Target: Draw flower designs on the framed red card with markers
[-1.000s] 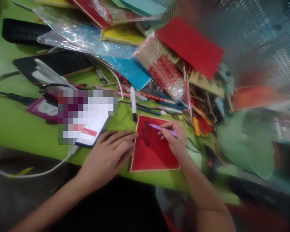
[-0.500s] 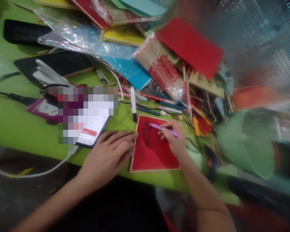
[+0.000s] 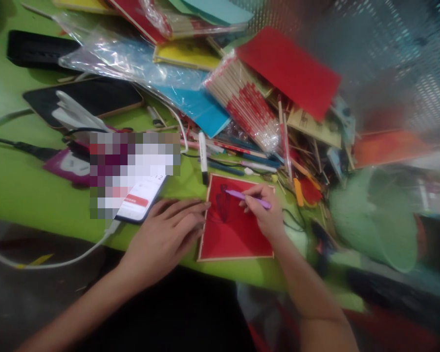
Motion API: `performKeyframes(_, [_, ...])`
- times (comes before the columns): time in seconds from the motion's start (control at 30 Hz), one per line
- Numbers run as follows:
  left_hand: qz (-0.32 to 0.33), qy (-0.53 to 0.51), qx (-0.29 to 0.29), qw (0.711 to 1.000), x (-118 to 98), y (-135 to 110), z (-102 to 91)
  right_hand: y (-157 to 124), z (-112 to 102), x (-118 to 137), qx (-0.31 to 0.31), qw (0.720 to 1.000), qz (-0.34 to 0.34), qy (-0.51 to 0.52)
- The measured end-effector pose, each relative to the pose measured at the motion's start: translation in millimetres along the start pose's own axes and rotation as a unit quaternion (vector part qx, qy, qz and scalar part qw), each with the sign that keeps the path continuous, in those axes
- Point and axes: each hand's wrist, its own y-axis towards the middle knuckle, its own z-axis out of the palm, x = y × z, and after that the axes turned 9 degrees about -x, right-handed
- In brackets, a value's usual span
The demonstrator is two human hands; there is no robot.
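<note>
A red square panel (image 3: 238, 239) with a pale border lies flat near the table's front edge. Dark lines on it form a drawing of pointed, petal-like shapes (image 3: 223, 205). My right hand (image 3: 266, 210) pinches a purple pen (image 3: 254, 199), its tip resting at the upper part of the drawing. With fingers stretched out, my left hand (image 3: 172, 234) lies flat on the table, its fingertips touching the panel's left edge. A black-and-white marker (image 3: 203, 159) lies just above the panel's upper left corner.
Left of the panel is a phone (image 3: 143, 195), partly pixelated, on a white cable (image 3: 69, 264). Behind lie a bag of wooden sticks (image 3: 242, 102), a red sheet (image 3: 289, 68), a blue sheet (image 3: 198, 107) and loose pens. A green container (image 3: 374, 215) stands at right, near orange-handled scissors (image 3: 298, 191).
The pen tip has shifted very slightly down and left on the drawing. My left hand stays in place at the panel's edge.
</note>
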Motion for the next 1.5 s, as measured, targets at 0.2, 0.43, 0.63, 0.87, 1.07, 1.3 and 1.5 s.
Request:
performKeyframes(0.2, [-0.006,-0.005,-0.002,1.0,-0.6,0.6,-0.2,-0.5,0.2,-1.4,0.001,1.0,-0.001,0.001])
performKeyframes(0.43, [-0.006,-0.003,-0.001,1.0,-1.0,1.6,-1.2,-0.8,0.3,-1.3,-0.006,1.0,-0.003,-0.003])
performKeyframes(0.63, [-0.008,-0.009,-0.003,1.0,-0.6,1.1,-0.9,-0.7,0.2,0.1,-0.002,1.0,0.003,0.0])
performKeyframes(0.87, [-0.013,-0.012,-0.002,1.0,-0.8,1.1,-0.7,-0.9,-0.7,-1.7,0.0,1.0,0.002,0.0])
performKeyframes(1.07, [-0.016,-0.014,-0.003,1.0,-1.3,1.2,-0.2,-0.2,0.1,-0.9,-0.001,1.0,0.002,-0.004])
performKeyframes(1.3, [-0.018,-0.011,0.005,1.0,-1.4,0.6,-1.4,-0.9,-0.1,-1.3,0.011,1.0,-0.003,-0.003])
performKeyframes(1.5, [-0.012,-0.009,0.004,1.0,-0.9,0.6,-1.0,-0.3,1.8,0.4,-0.022,1.0,-0.003,-0.012])
